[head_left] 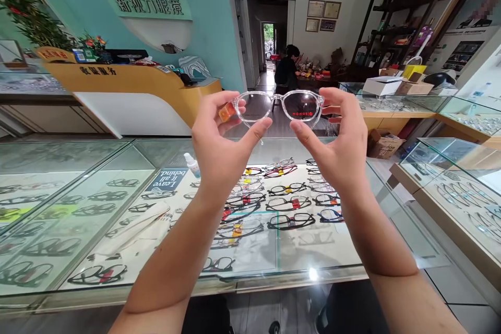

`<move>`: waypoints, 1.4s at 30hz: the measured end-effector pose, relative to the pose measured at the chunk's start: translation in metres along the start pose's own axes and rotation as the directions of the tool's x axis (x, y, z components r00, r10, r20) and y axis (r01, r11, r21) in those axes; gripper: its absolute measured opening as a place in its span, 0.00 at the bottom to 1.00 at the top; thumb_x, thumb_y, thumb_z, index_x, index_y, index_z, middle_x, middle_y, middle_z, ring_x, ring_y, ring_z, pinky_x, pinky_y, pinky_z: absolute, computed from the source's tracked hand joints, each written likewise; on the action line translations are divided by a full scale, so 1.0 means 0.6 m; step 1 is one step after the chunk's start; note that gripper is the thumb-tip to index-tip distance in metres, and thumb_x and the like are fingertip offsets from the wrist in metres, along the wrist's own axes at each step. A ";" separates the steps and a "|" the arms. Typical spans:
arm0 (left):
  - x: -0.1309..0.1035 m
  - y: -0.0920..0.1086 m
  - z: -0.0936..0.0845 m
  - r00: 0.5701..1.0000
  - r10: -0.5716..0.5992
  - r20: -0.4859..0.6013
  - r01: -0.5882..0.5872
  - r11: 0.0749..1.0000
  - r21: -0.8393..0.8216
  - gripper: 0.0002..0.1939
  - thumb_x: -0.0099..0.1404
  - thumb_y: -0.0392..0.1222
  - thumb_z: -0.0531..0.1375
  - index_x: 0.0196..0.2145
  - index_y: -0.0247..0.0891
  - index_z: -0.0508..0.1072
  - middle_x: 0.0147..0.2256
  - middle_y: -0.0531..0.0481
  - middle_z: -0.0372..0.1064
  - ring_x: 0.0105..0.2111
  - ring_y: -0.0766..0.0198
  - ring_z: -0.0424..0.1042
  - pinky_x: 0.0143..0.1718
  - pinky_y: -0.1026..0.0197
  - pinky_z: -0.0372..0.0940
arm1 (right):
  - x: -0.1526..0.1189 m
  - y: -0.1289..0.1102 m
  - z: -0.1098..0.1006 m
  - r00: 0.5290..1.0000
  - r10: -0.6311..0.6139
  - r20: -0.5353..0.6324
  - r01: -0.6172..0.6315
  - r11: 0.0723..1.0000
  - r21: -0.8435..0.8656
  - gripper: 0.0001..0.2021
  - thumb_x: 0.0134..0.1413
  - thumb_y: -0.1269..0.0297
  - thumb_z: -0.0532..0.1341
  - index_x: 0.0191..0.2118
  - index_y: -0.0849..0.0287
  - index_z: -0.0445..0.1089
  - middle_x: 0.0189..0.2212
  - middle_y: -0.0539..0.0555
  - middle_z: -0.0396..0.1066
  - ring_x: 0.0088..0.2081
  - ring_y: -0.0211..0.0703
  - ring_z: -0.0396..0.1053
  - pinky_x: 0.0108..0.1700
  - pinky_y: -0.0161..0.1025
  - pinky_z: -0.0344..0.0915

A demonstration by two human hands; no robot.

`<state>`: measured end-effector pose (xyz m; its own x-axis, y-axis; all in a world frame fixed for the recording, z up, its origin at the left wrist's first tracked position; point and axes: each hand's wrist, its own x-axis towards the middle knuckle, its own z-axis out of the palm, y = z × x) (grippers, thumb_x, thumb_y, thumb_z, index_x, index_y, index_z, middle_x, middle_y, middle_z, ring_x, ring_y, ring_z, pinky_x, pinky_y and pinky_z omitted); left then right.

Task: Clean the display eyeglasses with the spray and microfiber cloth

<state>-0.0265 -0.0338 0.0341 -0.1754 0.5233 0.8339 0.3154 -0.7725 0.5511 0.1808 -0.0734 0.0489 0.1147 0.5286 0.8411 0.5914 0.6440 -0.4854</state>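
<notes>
A pair of clear-framed eyeglasses (277, 97) is held up in front of me, lenses level, with red lettering on the right lens. My left hand (223, 141) grips its left side, thumb under the lens, and an orange tag (227, 111) shows between the fingers. At the other side, my right hand (336, 141) pinches the frame near the hinge, thumb below the lens. Beneath both hands, several rows of eyeglasses (290, 203) with coloured tags lie in a glass display case (332, 273).
On the counter at left stand a white spray bottle (191, 164) and a blue sign (166, 181). More glass cases (462, 203) run along the right. A person in dark clothes (287, 70) sits at a cluttered table behind. A yellow-and-white reception desk (133, 99) stands at back left.
</notes>
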 end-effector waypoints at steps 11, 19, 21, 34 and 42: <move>-0.002 -0.032 0.011 0.987 0.156 -0.030 -0.151 0.980 0.128 0.37 0.67 0.68 0.70 0.67 0.54 0.69 0.62 0.42 0.69 0.62 0.46 0.76 0.58 0.45 0.78 | 0.003 0.018 0.001 0.999 0.034 -0.001 -0.034 0.997 0.062 0.28 0.66 0.44 0.69 0.66 0.45 0.71 0.63 0.61 0.74 0.61 0.60 0.74 0.59 0.59 0.75; -0.005 -0.026 0.022 0.971 0.192 -0.139 -0.187 0.981 0.048 0.34 0.67 0.67 0.71 0.62 0.49 0.73 0.56 0.44 0.75 0.59 0.51 0.78 0.58 0.48 0.78 | 0.003 0.032 0.003 0.999 0.033 -0.006 -0.033 0.998 0.061 0.30 0.67 0.44 0.69 0.69 0.47 0.72 0.63 0.62 0.76 0.61 0.60 0.77 0.57 0.58 0.77; -0.004 -0.024 0.023 0.965 0.200 -0.168 -0.198 0.980 0.031 0.32 0.66 0.66 0.72 0.60 0.48 0.75 0.54 0.45 0.75 0.57 0.53 0.79 0.56 0.51 0.78 | 0.004 0.036 0.004 0.999 0.017 -0.030 -0.016 0.999 0.031 0.30 0.65 0.43 0.69 0.68 0.47 0.74 0.62 0.60 0.78 0.58 0.59 0.79 0.54 0.58 0.78; -0.010 -0.020 0.026 0.950 0.262 -0.168 -0.251 0.964 0.084 0.27 0.68 0.59 0.74 0.59 0.47 0.76 0.53 0.46 0.74 0.53 0.56 0.78 0.52 0.51 0.77 | 0.006 0.050 0.009 0.999 -0.022 -0.038 0.023 1.000 0.016 0.29 0.65 0.44 0.70 0.68 0.47 0.76 0.59 0.60 0.82 0.56 0.58 0.82 0.58 0.62 0.79; -0.008 -0.013 0.024 0.910 0.372 -0.181 -0.333 0.918 0.215 0.27 0.67 0.61 0.74 0.57 0.47 0.75 0.49 0.46 0.75 0.50 0.55 0.78 0.46 0.47 0.79 | 0.007 0.061 0.015 0.998 0.053 0.021 -0.054 0.997 0.061 0.31 0.63 0.43 0.71 0.67 0.49 0.77 0.58 0.60 0.83 0.54 0.59 0.83 0.60 0.67 0.79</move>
<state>-0.0146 -0.0252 0.0255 -0.2107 0.1239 0.9697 0.5488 -0.8059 0.2222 0.1957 -0.0423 0.0326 0.1291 0.5733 0.8091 0.5348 0.6468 -0.5436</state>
